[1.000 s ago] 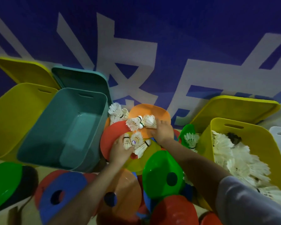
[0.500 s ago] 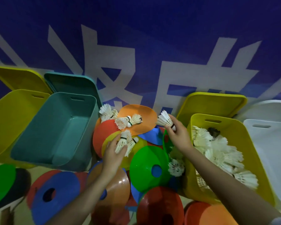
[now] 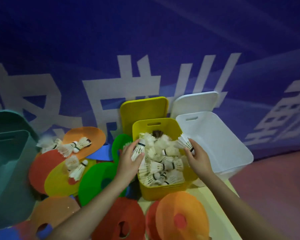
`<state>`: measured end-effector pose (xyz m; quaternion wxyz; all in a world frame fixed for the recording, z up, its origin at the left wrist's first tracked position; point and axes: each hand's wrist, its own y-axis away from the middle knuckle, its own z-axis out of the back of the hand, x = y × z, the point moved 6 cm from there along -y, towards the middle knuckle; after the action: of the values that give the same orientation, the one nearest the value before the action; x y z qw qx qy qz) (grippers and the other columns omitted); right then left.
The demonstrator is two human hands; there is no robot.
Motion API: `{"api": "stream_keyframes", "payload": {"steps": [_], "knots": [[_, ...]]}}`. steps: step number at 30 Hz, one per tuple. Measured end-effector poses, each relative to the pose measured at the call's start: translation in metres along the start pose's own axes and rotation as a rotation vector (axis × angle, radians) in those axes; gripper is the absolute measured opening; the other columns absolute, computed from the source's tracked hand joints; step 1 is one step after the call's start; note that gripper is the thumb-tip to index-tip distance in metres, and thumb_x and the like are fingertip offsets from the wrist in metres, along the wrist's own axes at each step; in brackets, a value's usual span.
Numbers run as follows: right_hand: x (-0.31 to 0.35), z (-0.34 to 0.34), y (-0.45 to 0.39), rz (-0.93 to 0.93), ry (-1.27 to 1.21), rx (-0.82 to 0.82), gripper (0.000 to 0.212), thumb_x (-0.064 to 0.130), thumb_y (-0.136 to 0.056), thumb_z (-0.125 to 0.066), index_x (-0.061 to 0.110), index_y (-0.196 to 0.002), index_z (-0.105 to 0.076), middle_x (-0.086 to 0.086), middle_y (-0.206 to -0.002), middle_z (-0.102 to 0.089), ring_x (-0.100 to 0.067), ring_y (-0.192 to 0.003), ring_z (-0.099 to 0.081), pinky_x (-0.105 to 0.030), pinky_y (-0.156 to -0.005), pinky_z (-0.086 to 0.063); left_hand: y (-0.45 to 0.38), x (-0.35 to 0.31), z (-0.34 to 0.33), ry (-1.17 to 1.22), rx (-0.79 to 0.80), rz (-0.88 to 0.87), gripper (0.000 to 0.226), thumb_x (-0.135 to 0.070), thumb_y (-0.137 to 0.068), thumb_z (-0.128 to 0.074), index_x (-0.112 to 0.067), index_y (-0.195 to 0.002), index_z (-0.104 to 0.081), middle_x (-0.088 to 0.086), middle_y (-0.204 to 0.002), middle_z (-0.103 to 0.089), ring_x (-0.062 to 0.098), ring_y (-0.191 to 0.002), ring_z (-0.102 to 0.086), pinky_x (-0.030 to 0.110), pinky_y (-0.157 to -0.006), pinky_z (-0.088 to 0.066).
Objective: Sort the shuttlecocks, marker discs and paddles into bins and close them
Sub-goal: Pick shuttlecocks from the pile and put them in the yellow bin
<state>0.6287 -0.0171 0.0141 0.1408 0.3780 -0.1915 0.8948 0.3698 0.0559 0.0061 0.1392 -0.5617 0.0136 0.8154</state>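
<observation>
Both hands hovered over the open yellow plastic bin (image 3: 178, 187), which stood between a scatter of discs on its left and an open white plastic bin (image 3: 220, 144) touching it on the right. The left hand (image 3: 128, 163) was at the yellow bin's left rim, its fingers (image 3: 131, 149) curled round a white feathered shuttlecock (image 3: 138, 149) held cork end up. The right hand (image 3: 197, 155) was above the bin's right rim, its fingers (image 3: 191, 144) pinching a second white shuttlecock (image 3: 184, 142) whose feathers pointed in over the bin. Inside lay a heap of white shuttlecocks (image 3: 163, 163), filling the bin close to its rim, with one dark one near the far wall. The yellow lid (image 3: 144, 111) and a white lid (image 3: 196, 103) leaned upright behind their bins against the blue banner wall (image 3: 145, 40).

To the left, flat round marker discs (image 3: 55, 175) in orange, red, yellow, green and blue overlapped on the table (image 3: 220, 205), and a few loose shuttlecocks (image 3: 73, 146) rested on the orange, red and yellow ones. More red and orange discs lay in the near foreground. A teal plastic bin (image 3: 5, 163) stood at the far left edge, open
</observation>
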Motion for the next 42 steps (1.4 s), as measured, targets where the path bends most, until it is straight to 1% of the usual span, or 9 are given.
{"api": "stream_keyframes", "payload": {"steps": [5,13,19,24,29,33,36,39,42], "knots": [[-0.039,0.018,0.036,-0.106,-0.060,0.022,0.045,0.027,-0.097,-0.053,0.019,-0.140,-0.045,0.007,-0.125,-0.055,-0.001,-0.104,-0.045,-0.016,-0.085,-0.033,0.016,-0.006,-0.053,-0.076,0.212,-0.045,0.048,-0.026,-0.093,-0.059,-0.039,-0.136,-0.041,-0.015,-0.133,-0.039,-0.001,-0.125,-0.036,0.019,-0.101,-0.031],[-0.036,0.003,0.039,0.000,-0.009,0.018,0.045,0.031,-0.097,-0.053,0.024,-0.141,-0.043,0.005,-0.122,-0.057,-0.012,-0.111,-0.050,-0.024,-0.087,-0.037,0.031,0.013,-0.085,-0.681,0.509,-0.220,0.037,-0.043,-0.095,-0.045,-0.035,-0.131,-0.054,-0.012,-0.131,-0.051,0.008,-0.127,-0.039,0.031,-0.104,-0.037],[-0.037,-0.002,0.039,0.033,0.057,0.053,0.047,0.033,-0.097,-0.050,0.027,-0.143,-0.039,0.005,-0.107,-0.057,-0.015,-0.103,-0.049,-0.024,-0.080,-0.035,0.027,0.017,-0.085,-0.771,0.514,-0.223,0.033,-0.036,-0.098,-0.043,-0.032,-0.125,-0.061,-0.008,-0.121,-0.054,0.011,-0.122,-0.039,0.028,-0.101,-0.035],[-0.022,-0.013,0.036,0.112,0.117,0.186,0.050,0.050,-0.096,-0.044,0.026,-0.140,-0.045,0.011,-0.126,-0.057,-0.011,-0.114,-0.049,-0.025,-0.091,-0.038,0.026,0.014,-0.065,-0.804,0.445,-0.258,0.045,-0.048,-0.088,-0.033,-0.030,-0.110,-0.069,-0.007,-0.131,-0.050,0.014,-0.133,-0.032,0.038,-0.113,-0.026],[-0.003,-0.046,0.028,0.189,0.176,0.377,0.049,0.051,-0.090,-0.051,0.027,-0.133,-0.053,0.003,-0.110,-0.058,-0.013,-0.110,-0.044,-0.026,-0.084,-0.035,0.013,0.031,-0.021,-0.683,0.127,-0.069,0.057,-0.030,-0.093,-0.055,-0.027,-0.145,-0.034,0.002,-0.156,-0.019,0.023,-0.146,-0.007,0.042,-0.117,-0.016],[0.000,-0.071,0.029,0.205,0.356,0.536,0.005,0.041,-0.090,-0.054,0.037,-0.089,-0.053,0.008,-0.079,-0.046,-0.019,-0.092,-0.041,-0.030,-0.062,-0.035,0.010,0.055,-0.017,-0.438,0.182,0.116,0.063,-0.037,-0.098,-0.045,-0.031,-0.152,-0.012,0.003,-0.154,-0.031,0.021,-0.139,-0.032,0.041,-0.111,-0.034],[-0.006,-0.076,0.026,0.132,0.376,0.494,0.038,0.036,-0.087,-0.056,0.037,-0.062,-0.027,0.009,-0.067,-0.028,-0.019,-0.084,-0.035,-0.026,-0.050,-0.022,0.013,0.057,-0.023,-0.382,0.172,0.124,0.061,-0.037,-0.100,-0.040,-0.033,-0.152,-0.009,0.002,-0.151,-0.036,0.020,-0.131,-0.044,0.037,-0.102,-0.043],[-0.009,-0.070,0.028,0.095,0.382,0.399,0.005,0.040,-0.086,-0.056,0.037,-0.090,-0.058,0.008,-0.087,-0.048,-0.019,-0.102,-0.045,-0.024,-0.058,-0.032,0.015,0.059,-0.024,-0.335,0.153,0.124,0.059,-0.037,-0.100,-0.039,-0.032,-0.152,-0.011,-0.003,-0.153,-0.032,0.020,-0.131,-0.045,0.036,-0.102,-0.044],[-0.005,-0.061,0.032,0.106,0.318,0.334,0.045,0.042,-0.088,-0.058,0.028,-0.131,-0.054,0.006,-0.116,-0.055,-0.013,-0.116,-0.045,-0.026,-0.080,-0.042,0.019,0.063,-0.019,-0.248,0.157,0.125,0.055,-0.044,-0.098,-0.040,-0.034,-0.149,-0.022,-0.007,-0.152,-0.034,0.012,-0.134,-0.041,0.040,-0.108,-0.039]]}}
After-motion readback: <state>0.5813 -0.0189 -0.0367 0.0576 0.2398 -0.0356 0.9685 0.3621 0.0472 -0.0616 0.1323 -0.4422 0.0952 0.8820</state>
